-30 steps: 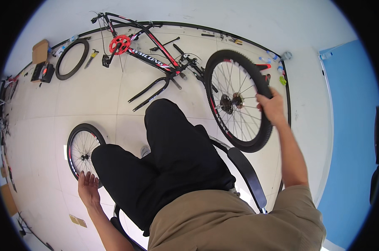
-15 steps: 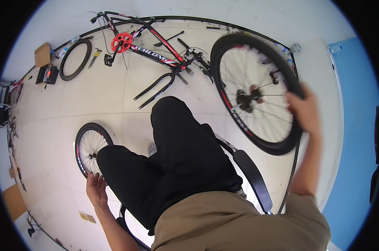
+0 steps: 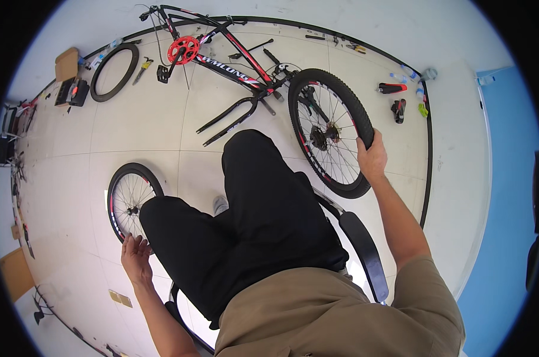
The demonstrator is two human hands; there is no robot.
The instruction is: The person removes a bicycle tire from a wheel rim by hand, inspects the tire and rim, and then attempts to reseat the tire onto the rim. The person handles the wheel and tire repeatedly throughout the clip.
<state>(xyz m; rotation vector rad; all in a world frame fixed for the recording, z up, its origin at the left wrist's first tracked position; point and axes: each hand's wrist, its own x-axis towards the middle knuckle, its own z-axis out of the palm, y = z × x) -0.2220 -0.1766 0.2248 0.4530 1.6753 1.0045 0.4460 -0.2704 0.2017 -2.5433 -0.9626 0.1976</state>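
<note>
I sit on a dark chair with my black-trousered legs stretched forward. My right hand (image 3: pixel 371 159) grips the tyre of a large bicycle wheel (image 3: pixel 327 132) that stands upright on the floor at my right. My left hand (image 3: pixel 136 256) rests with fingers spread on the rim of a smaller wheel (image 3: pixel 125 196) standing beside my left leg. Ahead lies a black and red bicycle frame (image 3: pixel 222 56) with a red chainring and a loose black fork (image 3: pixel 231 119).
A spare tyre (image 3: pixel 112 71) lies at the far left near a cardboard box (image 3: pixel 66 63) and tools. Small parts and bottles (image 3: pixel 400 98) sit at the far right. A black cable or hose (image 3: pixel 427 154) curves along the tiled floor. A blue panel (image 3: pixel 507 196) borders the right.
My right hand swung the large wheel up and to the right, then brought it back down and left to stand nearer my leg. The left hand stays at the small wheel.
</note>
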